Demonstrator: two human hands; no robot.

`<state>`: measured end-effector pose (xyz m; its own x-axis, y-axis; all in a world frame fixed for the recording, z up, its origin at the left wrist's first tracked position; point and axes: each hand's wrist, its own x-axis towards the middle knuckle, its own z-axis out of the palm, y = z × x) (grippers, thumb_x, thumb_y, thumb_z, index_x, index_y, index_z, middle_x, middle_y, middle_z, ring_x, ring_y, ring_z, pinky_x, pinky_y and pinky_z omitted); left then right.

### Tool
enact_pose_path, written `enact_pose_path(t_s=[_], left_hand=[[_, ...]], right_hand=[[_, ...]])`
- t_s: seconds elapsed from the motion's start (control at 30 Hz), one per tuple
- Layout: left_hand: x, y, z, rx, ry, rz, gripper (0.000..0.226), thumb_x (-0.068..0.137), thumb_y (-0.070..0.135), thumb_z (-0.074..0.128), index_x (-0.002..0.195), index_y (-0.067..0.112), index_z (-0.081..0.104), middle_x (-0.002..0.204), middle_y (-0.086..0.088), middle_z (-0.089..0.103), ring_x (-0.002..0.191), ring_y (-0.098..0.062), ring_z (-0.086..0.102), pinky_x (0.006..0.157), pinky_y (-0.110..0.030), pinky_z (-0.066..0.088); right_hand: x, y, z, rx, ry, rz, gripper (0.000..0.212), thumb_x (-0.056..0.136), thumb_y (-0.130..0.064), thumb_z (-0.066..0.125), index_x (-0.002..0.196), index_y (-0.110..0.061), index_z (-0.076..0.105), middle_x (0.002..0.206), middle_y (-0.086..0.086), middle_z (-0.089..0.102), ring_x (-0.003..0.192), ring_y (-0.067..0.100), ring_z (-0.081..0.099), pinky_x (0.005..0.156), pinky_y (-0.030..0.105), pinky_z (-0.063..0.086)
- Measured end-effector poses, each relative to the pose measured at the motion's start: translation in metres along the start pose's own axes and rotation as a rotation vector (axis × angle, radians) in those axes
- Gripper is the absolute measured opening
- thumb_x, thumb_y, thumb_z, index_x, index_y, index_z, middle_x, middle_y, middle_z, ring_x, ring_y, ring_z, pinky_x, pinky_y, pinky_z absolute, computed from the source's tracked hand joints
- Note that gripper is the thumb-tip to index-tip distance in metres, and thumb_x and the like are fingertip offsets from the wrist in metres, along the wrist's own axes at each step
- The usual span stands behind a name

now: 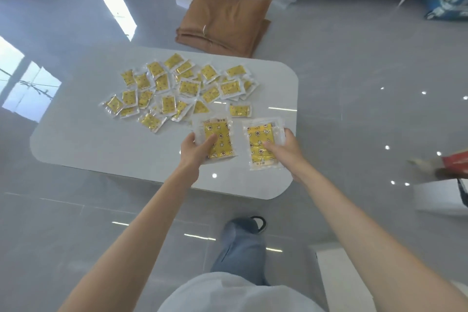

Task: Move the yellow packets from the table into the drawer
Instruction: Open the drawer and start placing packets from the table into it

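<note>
Over the near part of the bench (76, 139), the left grip (200, 144) pinches the left packet (219, 139), thumb on top and fingers below. The right grip (283, 147) pinches the right packet (260, 144) in the same way. Many more lie in the pile of packets (177, 88) further back. To do this step well, I think both should be kept flat and carried together. No drawer shows in view, so its content I cannot tell.

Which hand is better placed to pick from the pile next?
Left, probably: the left hand is close to the near edge of the pile, while the right hand is farther out to the side. But each grip is full, holding the left packet and right packet.
</note>
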<state>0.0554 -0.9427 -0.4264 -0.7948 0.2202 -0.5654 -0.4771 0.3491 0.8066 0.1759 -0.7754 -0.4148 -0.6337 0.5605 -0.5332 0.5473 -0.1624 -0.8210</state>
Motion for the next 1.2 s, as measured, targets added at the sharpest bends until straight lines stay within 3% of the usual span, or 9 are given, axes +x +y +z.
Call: enact_pose_path(t_s=[0.2,0.33,0.57,0.7,0.8,0.93,1.07,1.1,1.2], left_hand=[[0.033,0.03,0.071,0.0,-0.001,0.026,0.021,0.086,0.023,0.068,0.102,0.015,0.057,0.084,0.005,0.064,0.075,-0.01,0.062,0.071,-0.025,0.052],[0.061,0.057,0.133,0.007,0.006,0.025,0.026,0.086,0.023,0.068,0.107,0.013,0.058,0.09,0.002,0.064,0.08,-0.013,0.062,0.063,-0.019,0.048],[0.093,0.109,0.232,-0.012,0.031,-0.018,0.037,0.086,0.026,0.068,0.115,0.007,0.058,0.103,-0.005,0.065,0.09,-0.018,0.062,0.064,-0.018,0.047],[0.11,0.13,0.285,-0.012,0.054,-0.059,0.056,0.081,0.037,0.071,0.124,0.007,0.052,0.122,-0.005,0.06,0.11,-0.022,0.059,0.087,-0.03,0.051],[0.122,0.143,0.32,-0.041,0.082,-0.076,0.062,0.081,0.04,0.071,0.13,0.009,0.049,0.126,-0.005,0.059,0.114,-0.023,0.057,0.098,-0.037,0.047],[0.14,0.157,0.361,-0.09,0.157,-0.07,0.045,0.086,0.031,0.068,0.123,0.01,0.054,0.114,-0.005,0.064,0.098,-0.02,0.062,0.084,-0.03,0.048],[0.155,0.172,0.398,-0.181,0.25,-0.105,0.048,0.084,0.034,0.069,0.12,0.009,0.051,0.117,0.001,0.062,0.101,-0.017,0.059,0.091,-0.03,0.047],[0.153,0.181,0.407,-0.2,0.283,-0.106,0.039,0.086,0.032,0.067,0.115,0.012,0.051,0.113,0.001,0.062,0.096,-0.016,0.058,0.085,-0.027,0.047],[0.161,0.196,0.431,-0.258,0.38,-0.118,0.04,0.087,0.026,0.066,0.121,0.008,0.055,0.116,-0.009,0.064,0.094,-0.02,0.061,0.063,-0.018,0.046]], right_hand=[[0.05,-0.012,-0.062,0.015,0.035,-0.007,0.034,0.088,-0.008,0.063,0.118,-0.015,0.048,0.109,0.001,0.06,0.095,0.015,0.061,0.075,0.026,0.05],[0.097,-0.03,-0.114,-0.012,0.03,-0.002,0.037,0.087,-0.008,0.063,0.12,-0.015,0.048,0.112,0.002,0.062,0.102,0.018,0.061,0.088,0.035,0.051],[0.155,-0.076,-0.203,-0.018,0.025,0.001,0.037,0.088,-0.007,0.062,0.121,-0.017,0.049,0.107,-0.002,0.062,0.097,0.015,0.062,0.078,0.027,0.049],[0.195,-0.098,-0.249,-0.032,0.002,-0.01,0.035,0.089,-0.007,0.062,0.12,-0.017,0.05,0.108,-0.001,0.062,0.096,0.016,0.062,0.077,0.027,0.049],[0.229,-0.112,-0.277,-0.039,-0.048,-0.025,0.036,0.089,-0.006,0.061,0.122,-0.016,0.049,0.109,0.0,0.062,0.098,0.016,0.062,0.078,0.028,0.05],[0.286,-0.128,-0.31,-0.084,-0.131,-0.047,0.034,0.089,-0.005,0.061,0.119,-0.016,0.048,0.112,0.002,0.062,0.1,0.017,0.062,0.081,0.03,0.051],[0.336,-0.152,-0.345,-0.175,-0.237,-0.075,0.038,0.089,-0.006,0.062,0.123,-0.011,0.048,0.113,0.003,0.062,0.1,0.018,0.062,0.082,0.031,0.051],[0.346,-0.159,-0.354,-0.188,-0.268,-0.074,0.038,0.089,-0.005,0.061,0.124,-0.012,0.048,0.112,0.003,0.062,0.1,0.018,0.062,0.081,0.031,0.051],[0.378,-0.182,-0.374,-0.245,-0.349,-0.084,0.038,0.089,-0.006,0.061,0.123,-0.012,0.047,0.113,0.005,0.062,0.102,0.021,0.063,0.083,0.033,0.053]])
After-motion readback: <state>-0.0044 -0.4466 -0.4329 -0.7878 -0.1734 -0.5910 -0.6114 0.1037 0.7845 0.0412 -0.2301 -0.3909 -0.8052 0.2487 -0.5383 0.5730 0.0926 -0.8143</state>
